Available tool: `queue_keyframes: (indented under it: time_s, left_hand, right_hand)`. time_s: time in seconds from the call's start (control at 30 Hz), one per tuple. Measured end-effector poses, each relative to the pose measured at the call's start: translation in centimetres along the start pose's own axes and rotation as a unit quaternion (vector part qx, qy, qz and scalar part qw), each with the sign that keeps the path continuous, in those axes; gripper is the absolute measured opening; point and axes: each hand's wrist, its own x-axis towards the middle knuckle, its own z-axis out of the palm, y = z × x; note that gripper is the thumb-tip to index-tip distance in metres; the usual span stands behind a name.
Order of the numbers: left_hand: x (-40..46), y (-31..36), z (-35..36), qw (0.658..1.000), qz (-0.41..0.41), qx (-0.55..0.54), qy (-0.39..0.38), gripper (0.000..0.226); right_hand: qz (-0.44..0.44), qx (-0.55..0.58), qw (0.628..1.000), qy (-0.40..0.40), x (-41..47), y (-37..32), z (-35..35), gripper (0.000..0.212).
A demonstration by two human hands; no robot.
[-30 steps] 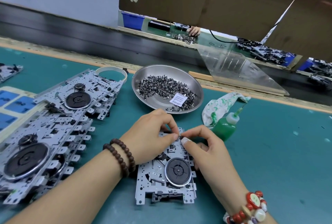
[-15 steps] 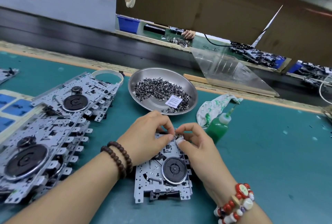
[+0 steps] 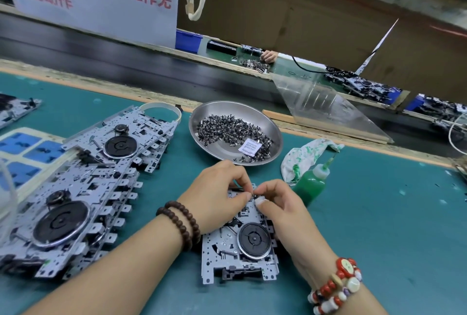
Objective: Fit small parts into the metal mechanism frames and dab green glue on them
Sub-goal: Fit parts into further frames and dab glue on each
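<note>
Green bench mat (image 3: 379,226), stack of frames (image 3: 75,201) at left, one frame (image 3: 240,246) centred under both hands. Parts dish (image 3: 275,138) behind it, glue bottle (image 3: 312,183) just right. To seat the part well: steady the frame's far edge, press straight down, then glue. Left hand (image 3: 217,196) and right hand (image 3: 280,203) have fingertips pinched together at that edge, probably on a small part, too tiny to confirm.

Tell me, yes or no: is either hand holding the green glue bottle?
No. The green glue bottle stands alone on the mat, right of both hands.
</note>
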Motion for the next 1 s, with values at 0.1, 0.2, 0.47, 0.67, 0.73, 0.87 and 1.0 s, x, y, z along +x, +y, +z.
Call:
queue_keyframes:
  time_s: [0.1,0.2,0.47,0.67,0.73,0.87,1.0]
  left_hand:
    - [-0.04,-0.09,0.02,1.000,0.000,0.000,0.000,0.024]
    - [-0.08,0.00,0.01,1.000,0.001,0.002,-0.001,0.024]
    - [-0.10,0.05,-0.04,1.000,-0.001,0.007,-0.003,0.025]
    - [-0.10,0.00,-0.02,1.000,-0.003,0.005,-0.002,0.025]
    - [-0.15,-0.11,0.03,1.000,0.003,0.006,0.000,0.026]
    - [-0.39,-0.15,0.15,1.000,0.030,0.002,0.007,0.029]
    - [-0.72,-0.26,0.27,0.999,0.050,0.000,0.017,0.023]
  right_hand:
    - [-0.002,0.003,1.000,0.003,0.07,0.18,0.02,0.023]
    - [0.001,0.007,1.000,0.003,0.20,0.24,0.06,0.023]
    - [0.003,0.018,1.000,-0.006,0.38,0.49,-0.01,0.023]
    - [0.007,0.020,1.000,-0.001,0.42,0.37,0.03,0.024]
    - [0.009,0.022,1.000,0.006,0.42,0.32,0.13,0.025]
    - [0.019,0.018,1.000,0.015,0.40,0.11,0.23,0.025]
    - [0.030,0.029,0.999,0.024,0.46,0.12,0.36,0.024]
